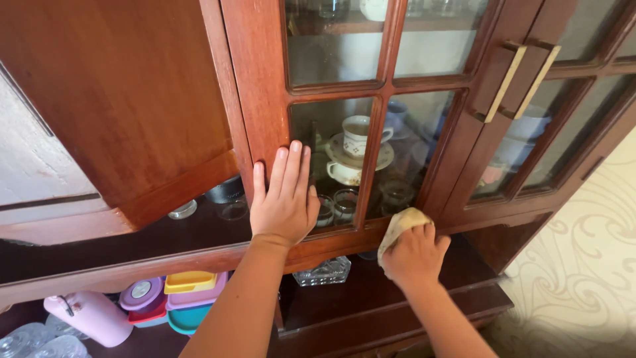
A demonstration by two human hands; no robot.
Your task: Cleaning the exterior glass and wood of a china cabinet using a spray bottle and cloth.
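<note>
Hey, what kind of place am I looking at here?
Probably a home dining or kitchen area. A wooden glass-door cabinet holds stacked teacups, coloured food containers sit below, and the left hand steadies the door while the right hand presses a cloth to its frame.

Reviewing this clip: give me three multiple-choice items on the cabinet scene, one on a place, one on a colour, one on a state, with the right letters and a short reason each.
1. Where does the left hand rest?
A. on the glass door's wooden frame
B. on the bottle
C. on a door handle

2. What colour is the bottle on the lower shelf?
A. green
B. pink
C. black

3. What is the state of the right hand?
A. open and empty
B. flat on the floor
C. closed on a cloth

Answers: 1 A, its fingers lie spread against the frame beside the pane. 2 B, its body is plainly pink. 3 C, its fingers grip the pale cloth at the door's bottom rail.
</note>
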